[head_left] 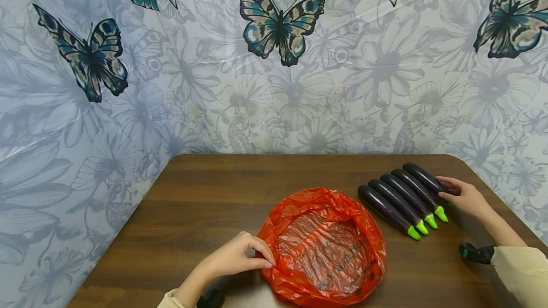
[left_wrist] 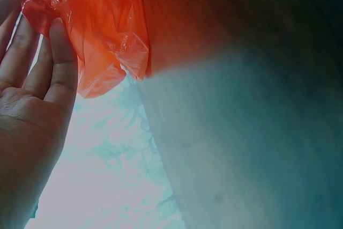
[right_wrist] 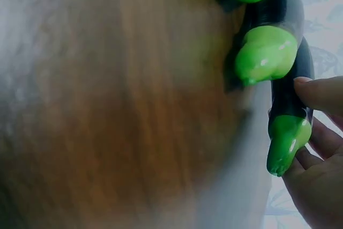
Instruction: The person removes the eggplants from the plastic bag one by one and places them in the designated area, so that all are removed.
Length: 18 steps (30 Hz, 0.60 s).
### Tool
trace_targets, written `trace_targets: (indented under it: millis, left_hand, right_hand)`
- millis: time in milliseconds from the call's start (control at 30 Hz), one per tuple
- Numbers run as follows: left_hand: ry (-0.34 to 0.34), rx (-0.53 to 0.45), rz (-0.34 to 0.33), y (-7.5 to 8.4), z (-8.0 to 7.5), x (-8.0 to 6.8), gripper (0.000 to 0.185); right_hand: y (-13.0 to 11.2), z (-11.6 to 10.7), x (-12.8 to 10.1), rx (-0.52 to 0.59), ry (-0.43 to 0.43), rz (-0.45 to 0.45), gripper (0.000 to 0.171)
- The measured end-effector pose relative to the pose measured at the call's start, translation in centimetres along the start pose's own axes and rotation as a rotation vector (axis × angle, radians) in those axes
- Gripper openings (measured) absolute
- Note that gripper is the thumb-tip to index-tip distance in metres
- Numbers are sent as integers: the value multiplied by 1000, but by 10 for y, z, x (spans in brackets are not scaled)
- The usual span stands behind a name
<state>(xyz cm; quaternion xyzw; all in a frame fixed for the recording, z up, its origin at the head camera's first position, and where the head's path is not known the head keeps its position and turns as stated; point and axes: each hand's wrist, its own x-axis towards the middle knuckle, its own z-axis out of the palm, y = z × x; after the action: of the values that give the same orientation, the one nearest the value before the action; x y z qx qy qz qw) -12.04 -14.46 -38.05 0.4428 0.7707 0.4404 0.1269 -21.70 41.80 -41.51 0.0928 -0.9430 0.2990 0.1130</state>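
Observation:
A red plastic bag [head_left: 372,246] stands on the table with its mouth spread into a wide round opening and its rim rolled outward. My left hand [head_left: 241,255] pinches the left side of that rim between thumb and fingers; the left wrist view shows the crinkled film [left_wrist: 102,30] at the fingers. To the right of the bag, several dark purple eggplants with bright green caps lie side by side in a slanted row. My right hand [head_left: 464,197] grips the farthest eggplant [head_left: 421,175] near its cap [right_wrist: 289,140], thumb on one side and fingers on the other.
The nearest eggplant [head_left: 383,208] lies close to the bag's right rim. Under everything is a brown wooden table [head_left: 205,194] with rounded far corners. Behind it hangs a floral backdrop [head_left: 385,61] with butterflies. A black wrist device [head_left: 477,253] sits at the right sleeve.

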Motion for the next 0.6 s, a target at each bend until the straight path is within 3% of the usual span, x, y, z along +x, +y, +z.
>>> trace_targets:
  millis: [333,600]
  left_hand:
    - [5,-3,-8,0,0,-1,8]
    - [1,2,-13,-30,5,-4,10]
  right_hand:
    - [5,7,2,34,-19,-48,42]
    - [6,9,4,27,-30,-41,44]
